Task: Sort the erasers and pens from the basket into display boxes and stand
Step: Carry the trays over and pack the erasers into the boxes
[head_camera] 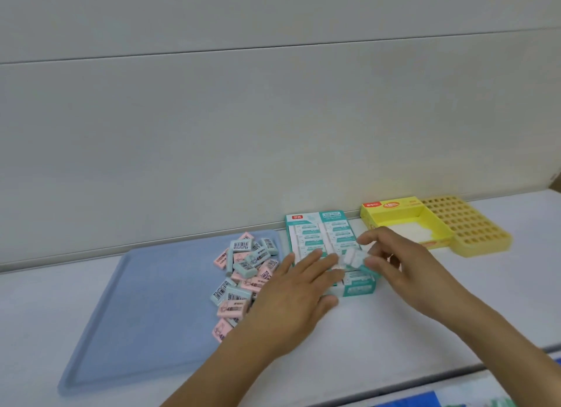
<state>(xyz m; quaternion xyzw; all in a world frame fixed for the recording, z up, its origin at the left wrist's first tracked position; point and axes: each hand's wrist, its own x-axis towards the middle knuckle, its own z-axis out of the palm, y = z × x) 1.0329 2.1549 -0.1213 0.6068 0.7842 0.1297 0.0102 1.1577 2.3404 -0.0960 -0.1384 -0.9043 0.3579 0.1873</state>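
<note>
A teal display box [321,233] lies on the white counter, holding rows of white-and-teal erasers. My right hand [394,260] pinches a white-and-teal eraser [353,258] just above the box's near part. My left hand [291,297] rests flat, fingers apart, on the box's front left corner and holds nothing. A heap of pink and light-blue erasers [246,273] lies on the right side of a blue tray [145,300]. An empty yellow display box [403,221] and a yellow stand [467,227] with a grid of holes sit to the right. No pens show.
A grey wall panel rises behind the counter. The counter's front edge runs along the bottom right, with something blue and green [473,402] below it.
</note>
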